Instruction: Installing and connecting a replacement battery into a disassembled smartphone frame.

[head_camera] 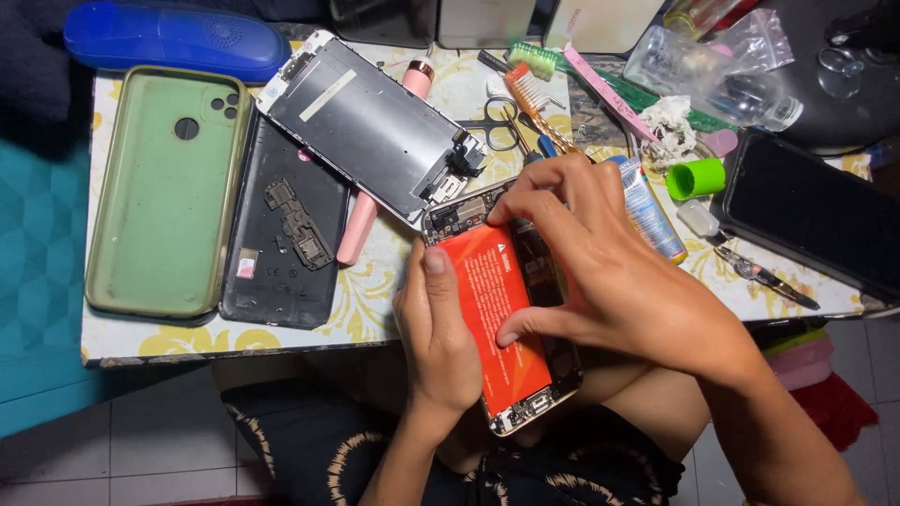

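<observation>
Here, an opened phone [511, 319] with its back off is held over the person's lap, just below the near edge of the table [403, 281]. Its shell acts as a shallow tray: an orange-red battery [492, 309] fills most of it, with a strip of dark circuit board along the right side and small metal parts at both ends. The left hand [436, 342] cradles the phone from beneath, fingers curled around its left edge and thumb lying flat on the battery. The right hand [600, 272] arches over the phone, with fingertips pressing the battery near its top and lower right edge.

Just above the phone on the table lies a detached screen panel [370, 126], face down and grey. Left of the phone lies a dark back cover [286, 234], and farther left a green phone case [169, 187], hollow side up and holding nothing. A pink pen [361, 220] lies under the screen panel. Right of the phone stand a small tube [652, 211] and a green cap [696, 178]. Above it lie scissors [502, 126] and an orange comb [534, 103].
</observation>
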